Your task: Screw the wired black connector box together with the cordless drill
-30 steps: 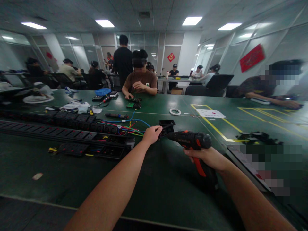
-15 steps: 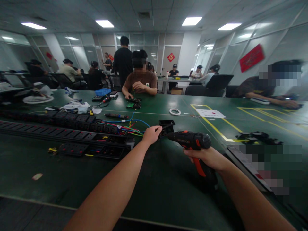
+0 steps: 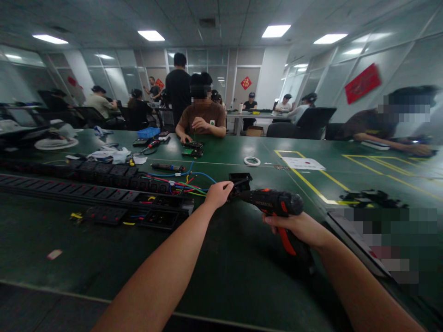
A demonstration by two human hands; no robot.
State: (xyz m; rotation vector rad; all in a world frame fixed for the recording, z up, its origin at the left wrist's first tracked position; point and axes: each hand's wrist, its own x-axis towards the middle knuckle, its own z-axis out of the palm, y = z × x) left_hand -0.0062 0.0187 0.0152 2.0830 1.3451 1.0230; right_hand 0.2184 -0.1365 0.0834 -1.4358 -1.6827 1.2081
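Note:
My right hand (image 3: 294,225) is wrapped round the grip of a black and orange cordless drill (image 3: 273,201), which lies level and points left. Its nose reaches a small black plastic housing (image 3: 241,180) that stands on the green table. My left hand (image 3: 218,194) is closed on the near left side of that housing, close to the drill's tip. The bit and the exact contact are too dark to make out. Coloured wires (image 3: 188,186) run left from behind my left hand to a long black power strip (image 3: 104,192).
A loose black socket module (image 3: 105,215) lies in front of the strip. Beyond are a roll of white tape (image 3: 252,161), a black pen-shaped screwdriver (image 3: 168,167) and a blue basket (image 3: 148,132). A co-worker (image 3: 200,113) sits across the table. Black parts (image 3: 374,198) lie at right.
The drill's nose has shifted very slightly to the right. My left hand and the black housing look the same as before.

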